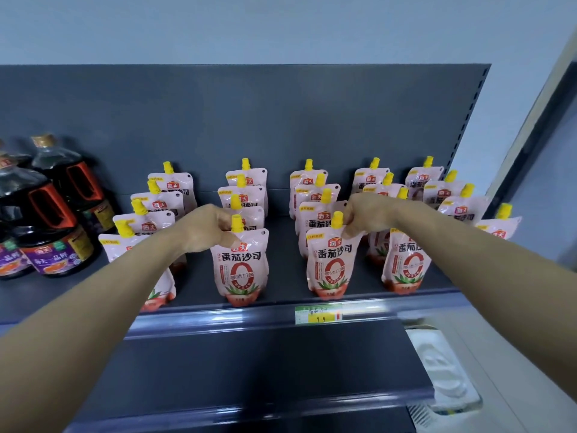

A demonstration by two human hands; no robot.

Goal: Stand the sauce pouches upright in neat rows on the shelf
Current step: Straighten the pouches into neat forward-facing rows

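- Sauce pouches (315, 195), pink with yellow spouts, stand upright in several front-to-back columns on the dark shelf (199, 285).
- Of the two hands, the left hand (206, 228) grips the second-column front pouch (239, 267) at its top, fingers curled beside the spout.
- The right hand (368, 218) pinches the top right corner of the third-column front pouch (331, 264).
- Both held pouches stand near the shelf's front edge.
- Dark sauce bottles (53, 220) stand at the left, and a price tag (318, 314) sits on the rim.

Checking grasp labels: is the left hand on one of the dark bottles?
No, the left hand pinches the top of a front-row pouch; the dark bottles stand apart, further left.
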